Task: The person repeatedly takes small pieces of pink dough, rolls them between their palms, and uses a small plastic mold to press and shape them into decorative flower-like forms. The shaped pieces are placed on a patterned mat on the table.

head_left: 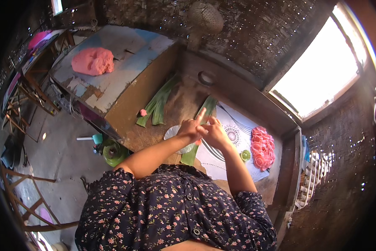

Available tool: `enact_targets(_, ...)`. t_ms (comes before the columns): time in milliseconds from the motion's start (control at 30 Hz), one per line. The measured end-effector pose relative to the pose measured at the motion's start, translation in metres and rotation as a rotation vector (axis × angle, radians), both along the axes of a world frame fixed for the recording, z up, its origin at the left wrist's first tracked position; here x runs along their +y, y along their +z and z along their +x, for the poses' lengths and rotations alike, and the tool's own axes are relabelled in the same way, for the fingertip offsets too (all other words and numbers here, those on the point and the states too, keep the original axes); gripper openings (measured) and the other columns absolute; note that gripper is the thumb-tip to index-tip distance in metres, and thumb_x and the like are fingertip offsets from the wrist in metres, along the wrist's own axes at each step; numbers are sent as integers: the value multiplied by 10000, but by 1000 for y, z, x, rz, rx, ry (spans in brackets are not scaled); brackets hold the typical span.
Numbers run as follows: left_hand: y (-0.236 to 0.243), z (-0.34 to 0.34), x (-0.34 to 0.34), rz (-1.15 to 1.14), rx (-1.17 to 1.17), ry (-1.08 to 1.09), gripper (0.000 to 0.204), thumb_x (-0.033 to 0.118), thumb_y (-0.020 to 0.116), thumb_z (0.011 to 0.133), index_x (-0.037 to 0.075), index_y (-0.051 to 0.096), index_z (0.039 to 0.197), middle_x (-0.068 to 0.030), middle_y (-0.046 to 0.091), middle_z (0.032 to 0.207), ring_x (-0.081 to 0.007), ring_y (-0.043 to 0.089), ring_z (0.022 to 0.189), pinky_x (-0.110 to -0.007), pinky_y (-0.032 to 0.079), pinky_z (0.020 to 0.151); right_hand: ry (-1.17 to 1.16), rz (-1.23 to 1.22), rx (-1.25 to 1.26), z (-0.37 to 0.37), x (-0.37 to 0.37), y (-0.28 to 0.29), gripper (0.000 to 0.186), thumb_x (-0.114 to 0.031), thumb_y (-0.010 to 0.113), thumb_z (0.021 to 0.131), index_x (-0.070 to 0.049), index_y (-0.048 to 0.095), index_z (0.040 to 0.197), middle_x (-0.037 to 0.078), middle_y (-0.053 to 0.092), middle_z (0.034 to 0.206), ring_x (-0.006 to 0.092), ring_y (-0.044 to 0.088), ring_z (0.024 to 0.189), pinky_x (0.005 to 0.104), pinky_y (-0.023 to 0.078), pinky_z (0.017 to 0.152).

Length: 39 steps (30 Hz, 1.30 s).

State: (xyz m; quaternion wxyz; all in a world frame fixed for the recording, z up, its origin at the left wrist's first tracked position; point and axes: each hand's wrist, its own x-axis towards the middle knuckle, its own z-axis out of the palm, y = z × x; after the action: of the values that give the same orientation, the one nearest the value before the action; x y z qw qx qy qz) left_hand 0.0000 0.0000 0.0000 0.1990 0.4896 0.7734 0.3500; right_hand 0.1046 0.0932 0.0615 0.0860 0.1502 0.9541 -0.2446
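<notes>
A: Where are the hands?

B: Together, in front of the body: the left hand (191, 129) has its index finger stretched out, and its other fingers meet the bent fingers of the right hand (214, 133). Whether anything is pinched between them I can't tell — the knuckles cover it.

A: What lies beneath?

B: A leaf strip (209, 107), long, flat and green, showing above and below the hands, its middle hidden. A small coral-pink piece (198, 142) peeks out just under the fingers; it's too small to make out its shape.

A: And the surfaces around?

B: A clear round (172, 133), glossy like thin plastic, is partly under the left wrist. To the right, a pale sheet (215, 164) carries dark curved lines and a lacy circular motif. On it sit a small round green object (245, 156) and a heap of pink discs (263, 149) — thin, overlapping, ruffled.

A: Any more pink?

B: A little pink ball (143, 112) beside split green leaves (159, 109), and a pink lump (89, 61), rounded but creased, on a box (133, 92) with a flaking blue-and-white top.
</notes>
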Motion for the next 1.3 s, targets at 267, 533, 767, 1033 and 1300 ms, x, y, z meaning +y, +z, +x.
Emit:
enact_targets(267, -16, -42, -18, 356, -1007, 214, 590, 84, 664, 807, 0, 371, 1312, -102, 637, 940, -143, 624, 842, -289, 531, 714, -525, 15, 973, 29, -24, -19, 236, -210, 600, 848, -4, 643, 744, 91, 585, 1017, 276, 513, 938, 387, 399, 828)
enact_targets(533, 7, -48, -19, 471, -1380, 300, 296, -23, 552, 835, 9, 514, 1127, -89, 605, 1011, -205, 627, 883, -321, 544, 763, -214, -854, 690, 21, -71, -85, 657, -196, 666, 801, -130, 297, 1342, 136, 184, 1448, 312, 174, 1338, 473, 277, 1024)
enact_targets(767, 7, -33, -16, 403, -1438, 175, 349, -76, 547, 784, 22, 479, 1112, -115, 582, 1047, -236, 615, 938, -358, 536, 845, -76, -755, 787, -10, -56, -63, 939, -390, 719, 742, -105, 162, 1442, 162, 159, 1481, 276, 65, 1384, 413, 88, 1104)
enact_targets(1033, 15, -35, -24, 444, -1371, 41, 319, -31, 512, 831, 28, 504, 1144, -88, 552, 1120, -206, 585, 996, -357, 508, 877, -55, -631, 889, -8, -53, -49, 849, -374, 705, 757, -83, 259, 1418, 151, 274, 1441, 274, 179, 1361, 408, 141, 1093)
enact_targets(1300, 29, -29, -25, 496, -1203, -52, 285, 25, 577, 849, 25, 517, 1127, -80, 589, 1040, -163, 599, 939, -300, 515, 838, -101, -378, 892, 1, -51, -50, 929, -460, 691, 739, -32, 219, 1415, 220, 312, 1396, 355, 263, 1317, 425, 211, 1067)
